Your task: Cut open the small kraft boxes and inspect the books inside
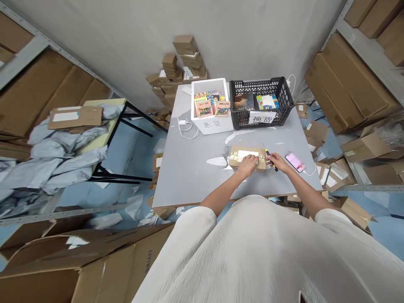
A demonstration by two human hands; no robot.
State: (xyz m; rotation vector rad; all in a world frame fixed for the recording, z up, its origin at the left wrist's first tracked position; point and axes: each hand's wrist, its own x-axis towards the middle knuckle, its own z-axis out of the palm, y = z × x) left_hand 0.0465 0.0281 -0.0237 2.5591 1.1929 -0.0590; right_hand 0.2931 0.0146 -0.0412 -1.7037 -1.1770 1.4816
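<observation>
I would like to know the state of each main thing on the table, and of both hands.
Small carton: lying flat, looks closed, tape on it.
Left hand: resting on the small carton.
Right hand: gripping the hand tool.
Hand tool: thin tip exposed.
Phone: screen lit, cable attached.
White bin: open, books inside.
Black crate: open, book-like items inside.

We've got bright, diffuse indoor light; can't tell the source. Shadows on the surface [183, 172] are soft, faint. Wide-angle stretch slants the left shelf [22, 59] and right shelf [362, 48]. Phone screen [295, 161] pixelated. Hands [248, 165] evenly lit, fine detail soft.
</observation>
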